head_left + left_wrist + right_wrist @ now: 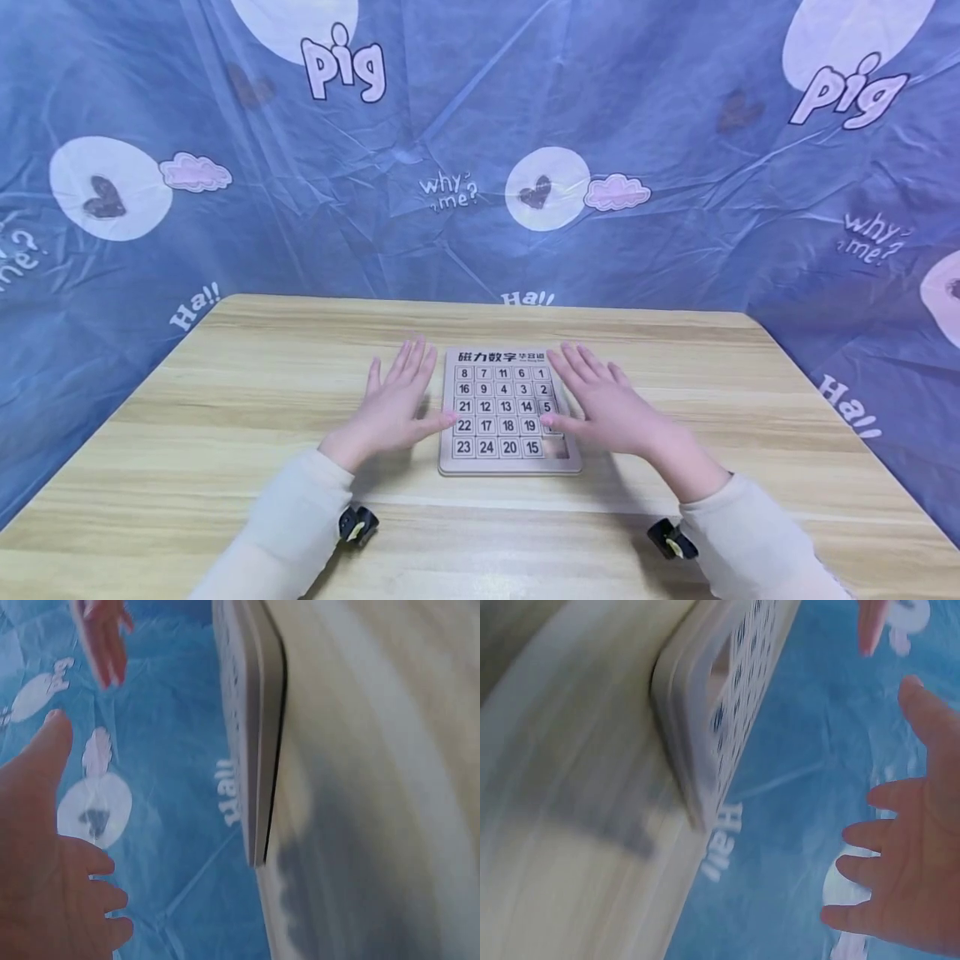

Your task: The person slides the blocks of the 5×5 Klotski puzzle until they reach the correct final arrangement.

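A pale number sliding puzzle (508,468) lies flat on the wooden table, with rows of numbered tiles and one vacant slot (555,449) at its lower right corner. My left hand (395,406) hovers at the puzzle's left side, fingers straight and spread, its thumb overlapping the left edge in the head view. On the other side, my right hand (606,402) is held the same way, its thumb covering part of the right column. Both wrist views show the left palm (37,885) and right palm (922,877) raised above the table, holding nothing.
The light wood table (480,542) extends around the puzzle. Behind it hangs a blue printed cloth (465,100), which also runs down both sides. Small black devices sit at the left cuff (358,526) and right cuff (672,539).
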A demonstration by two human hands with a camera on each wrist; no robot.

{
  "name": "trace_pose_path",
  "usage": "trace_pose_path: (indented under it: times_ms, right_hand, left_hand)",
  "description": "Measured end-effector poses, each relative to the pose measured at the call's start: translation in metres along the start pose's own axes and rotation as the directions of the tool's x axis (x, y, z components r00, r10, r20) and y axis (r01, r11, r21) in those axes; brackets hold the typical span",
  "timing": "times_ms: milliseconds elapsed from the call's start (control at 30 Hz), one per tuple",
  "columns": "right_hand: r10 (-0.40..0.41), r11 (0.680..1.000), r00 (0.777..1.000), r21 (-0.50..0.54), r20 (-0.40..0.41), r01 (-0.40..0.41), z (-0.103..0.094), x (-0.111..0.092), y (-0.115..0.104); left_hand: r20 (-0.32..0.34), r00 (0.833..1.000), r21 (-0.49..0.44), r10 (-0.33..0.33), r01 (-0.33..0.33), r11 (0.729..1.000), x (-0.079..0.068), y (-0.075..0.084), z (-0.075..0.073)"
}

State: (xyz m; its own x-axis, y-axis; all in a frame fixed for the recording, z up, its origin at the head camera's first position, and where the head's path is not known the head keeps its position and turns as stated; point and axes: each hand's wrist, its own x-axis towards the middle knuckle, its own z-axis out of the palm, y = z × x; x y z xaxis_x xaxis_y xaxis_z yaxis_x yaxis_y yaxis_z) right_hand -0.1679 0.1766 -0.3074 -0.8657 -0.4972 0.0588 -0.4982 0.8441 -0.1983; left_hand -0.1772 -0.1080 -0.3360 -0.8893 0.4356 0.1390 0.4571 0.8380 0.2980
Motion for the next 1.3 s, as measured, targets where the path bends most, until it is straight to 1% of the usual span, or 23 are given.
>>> trace_pose_path:
  times_ms: [200,333,500,600,700,933,1133,1300]
  right_hand:
    - [-0.1,0.994,0.994,-0.045,0.041,0.102,0.011,0.008,-0.029]
    - [-0.158,0.983,0.985,-0.084,0.072,0.164,0.02,0.011,-0.043]
    - [-0.203,0.971,0.97,-0.102,0.132,0.217,0.032,0.013,-0.055]
    - [-0.238,0.964,0.958,-0.082,0.16,0.253,0.039,0.013,-0.059]
    - [-0.274,0.955,0.947,-0.072,0.171,0.289,0.045,0.012,-0.062]
    - [-0.339,0.933,0.928,-0.073,0.156,0.353,0.056,0.009,-0.067]
    - [-0.374,0.919,0.909,-0.056,0.186,0.39,0.059,0.009,-0.07]
    - [-0.385,0.911,0.898,-0.066,0.213,0.407,0.06,0.009,-0.071]
  left_hand:
    - [0.046,0.997,0.043,0.061,-0.063,0.997,-0.001,0.006,0.009]
    - [0.093,0.993,0.074,0.071,-0.078,0.994,-0.002,0.007,0.013]
    - [0.148,0.986,0.085,0.08,-0.094,0.992,-0.003,0.007,0.016]
    - [0.187,0.978,0.093,0.094,-0.112,0.989,-0.003,0.005,0.017]
    - [0.218,0.971,0.105,0.101,-0.127,0.986,-0.003,0.002,0.019]
    - [0.241,0.964,0.124,0.109,-0.142,0.982,-0.002,-0.003,0.023]
    - [0.269,0.958,0.125,0.095,-0.133,0.983,-0.001,-0.004,0.024]
    - [0.301,0.951,0.115,0.074,-0.113,0.987,0.0,-0.005,0.025]
